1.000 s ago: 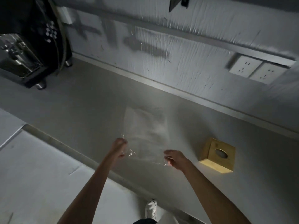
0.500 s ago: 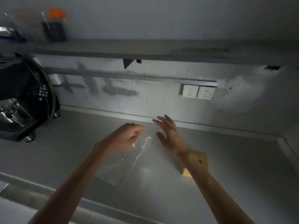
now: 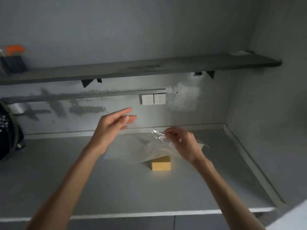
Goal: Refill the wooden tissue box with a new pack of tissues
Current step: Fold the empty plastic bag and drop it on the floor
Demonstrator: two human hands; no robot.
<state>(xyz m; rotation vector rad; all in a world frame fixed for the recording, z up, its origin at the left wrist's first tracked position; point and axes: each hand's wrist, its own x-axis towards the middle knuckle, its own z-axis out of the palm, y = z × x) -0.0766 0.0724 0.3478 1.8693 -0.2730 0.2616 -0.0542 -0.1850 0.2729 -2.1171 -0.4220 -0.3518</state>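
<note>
**Right hand pinches clear plastic above a wooden tissue box on a grey counter**

Two bare forearms reach in from the bottom of the frame over a grey counter (image 3: 116, 185) in dim light.

The left hand (image 3: 113, 125), at the centre of the frame, is raised above the counter with its fingers straight and slightly spread. It holds nothing and touches nothing.

The right hand (image 3: 184, 143), right of centre, has its fingers curled, and its fingertips pinch the crumpled upper edge of a clear plastic bag (image 3: 149, 146). The bag spreads out below and to the left of that hand, in front of the back of the counter.

The wooden tissue box (image 3: 161, 165) stands on the counter just below and left of the right hand. Its pale yellow front face shows, while the plastic covers its top. Whether the plastic rests on the box cannot be told.

On the wall behind are two white wall sockets (image 3: 153, 99) side by side. Above them runs a long dark shelf (image 3: 149, 67), and a blurred container with an orange top (image 3: 14, 57) stands at its left end. A dark rounded appliance (image 3: 6, 130) is cut off by the left edge of the frame.
</note>
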